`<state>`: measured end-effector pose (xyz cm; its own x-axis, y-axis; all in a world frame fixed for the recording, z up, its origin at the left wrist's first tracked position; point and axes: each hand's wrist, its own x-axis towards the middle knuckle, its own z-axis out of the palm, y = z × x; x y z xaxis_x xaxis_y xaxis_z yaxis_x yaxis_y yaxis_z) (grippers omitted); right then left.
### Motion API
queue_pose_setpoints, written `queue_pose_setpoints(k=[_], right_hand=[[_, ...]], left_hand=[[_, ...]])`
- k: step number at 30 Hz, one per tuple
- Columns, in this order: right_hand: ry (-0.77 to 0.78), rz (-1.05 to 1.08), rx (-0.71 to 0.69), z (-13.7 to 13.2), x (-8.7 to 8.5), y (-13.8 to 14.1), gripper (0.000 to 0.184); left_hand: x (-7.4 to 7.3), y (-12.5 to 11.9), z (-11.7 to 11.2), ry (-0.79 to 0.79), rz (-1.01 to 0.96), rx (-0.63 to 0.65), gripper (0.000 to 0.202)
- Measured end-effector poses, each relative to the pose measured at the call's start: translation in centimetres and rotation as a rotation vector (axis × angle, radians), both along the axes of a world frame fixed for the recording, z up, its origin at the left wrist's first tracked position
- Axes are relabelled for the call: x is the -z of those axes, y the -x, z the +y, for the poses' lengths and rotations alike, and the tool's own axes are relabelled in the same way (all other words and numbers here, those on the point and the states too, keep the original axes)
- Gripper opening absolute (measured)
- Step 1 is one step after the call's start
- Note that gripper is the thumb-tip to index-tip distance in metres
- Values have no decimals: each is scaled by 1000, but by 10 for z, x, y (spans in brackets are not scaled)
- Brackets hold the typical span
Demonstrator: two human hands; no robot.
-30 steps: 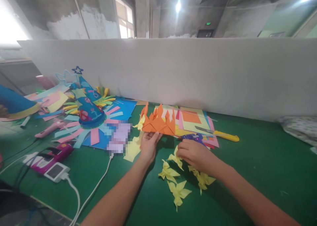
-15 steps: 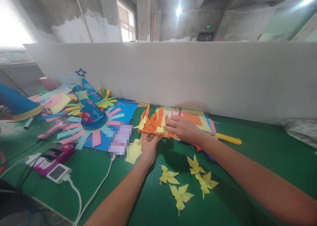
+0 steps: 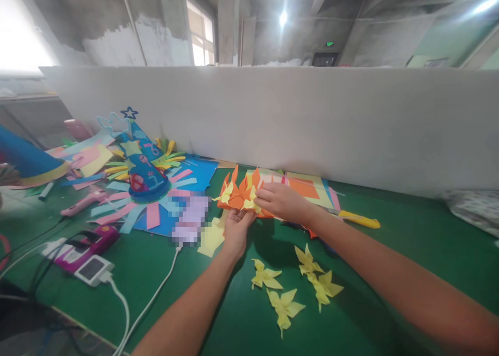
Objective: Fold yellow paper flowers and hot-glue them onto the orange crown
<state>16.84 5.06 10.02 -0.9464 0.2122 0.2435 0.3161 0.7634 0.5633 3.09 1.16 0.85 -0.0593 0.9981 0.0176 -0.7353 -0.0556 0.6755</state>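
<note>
Orange crown (image 3: 240, 194) sits at the back of the green mat (image 3: 390, 252), just in front of the paper stack (image 3: 307, 187), propped up from below by the left hand (image 3: 236, 230), fingers closed on its lower edge. A second ago the right hand (image 3: 281, 202) was down among the loose yellow flowers (image 3: 286, 286); now it's up at the crown, fingertips pinched on one yellow flower (image 3: 250, 201) and pressing it to the front. Another is already on the left end. So one flower has left the mat; four remain there, well apart from the crown.

Materials: crown is folded paper, stiff, spiky flame points. Flowers are small creased paper, four-petal, thin. Mat looks like matte felt. Yellow knife (image 3: 356, 220) lies right of the stack. Blue cone (image 3: 142, 166) with paper strips to the left, charger (image 3: 92, 269) nearer.
</note>
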Motion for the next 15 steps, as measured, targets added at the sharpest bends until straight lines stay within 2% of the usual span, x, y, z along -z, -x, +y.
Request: queue_pose_setpoints(k=[15], right_hand=[[3, -21, 23, 2, 4, 3, 32]], left_hand=[[-3, 1, -1, 42, 2, -16, 36]])
